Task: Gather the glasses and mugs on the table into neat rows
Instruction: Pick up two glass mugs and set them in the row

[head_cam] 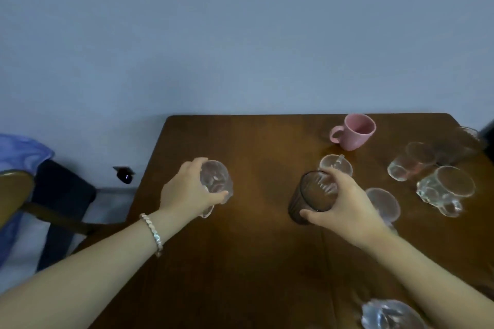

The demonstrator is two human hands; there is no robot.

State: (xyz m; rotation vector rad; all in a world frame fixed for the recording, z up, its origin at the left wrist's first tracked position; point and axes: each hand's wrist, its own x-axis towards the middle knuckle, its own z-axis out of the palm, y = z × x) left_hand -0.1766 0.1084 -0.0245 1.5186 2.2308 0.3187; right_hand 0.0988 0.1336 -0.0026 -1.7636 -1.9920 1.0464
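My left hand [187, 192] grips a clear glass mug [216, 181] at the left of the brown wooden table [254, 262]. My right hand [344, 205] holds a dark smoky ribbed tumbler [310, 197] by its rim near the middle. A pink mug [354, 131] stands at the back. A clear glass [336, 164] sits just behind my right hand and another clear glass [383, 203] just to its right. Several clear glasses and a glass mug [445, 189] cluster at the right edge. One more clear glass [387, 314] is at the near edge, under my right forearm.
A plain blue-grey wall runs behind the table. At the left stands a chair [16, 189] with a blue cloth [21, 149] and a dark bag [61, 195]. A small dark object [125, 175] lies on the floor by the table's left corner.
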